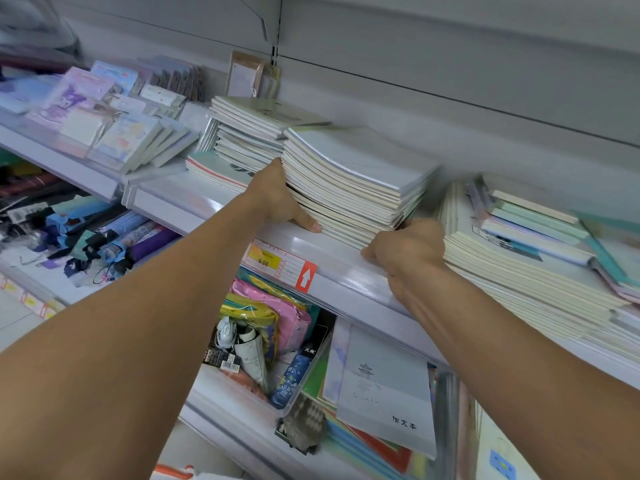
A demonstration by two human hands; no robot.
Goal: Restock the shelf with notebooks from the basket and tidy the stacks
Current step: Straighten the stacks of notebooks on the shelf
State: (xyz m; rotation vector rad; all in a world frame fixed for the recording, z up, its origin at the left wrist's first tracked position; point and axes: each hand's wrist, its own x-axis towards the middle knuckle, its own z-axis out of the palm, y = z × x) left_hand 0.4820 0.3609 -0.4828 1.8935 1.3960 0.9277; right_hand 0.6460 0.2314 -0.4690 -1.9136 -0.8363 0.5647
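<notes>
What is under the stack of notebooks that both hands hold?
The white shelf edge shows below the stack of notebooks. Whether the stack rests on it is hidden by the left hand and right hand.

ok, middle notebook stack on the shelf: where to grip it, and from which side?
Grip the notebook stack low on both short sides, coming from the front, as the left hand and right hand do now. It is thick, the thin covers bow upward, and neighbouring stacks crowd both sides, so support it from underneath.
</notes>
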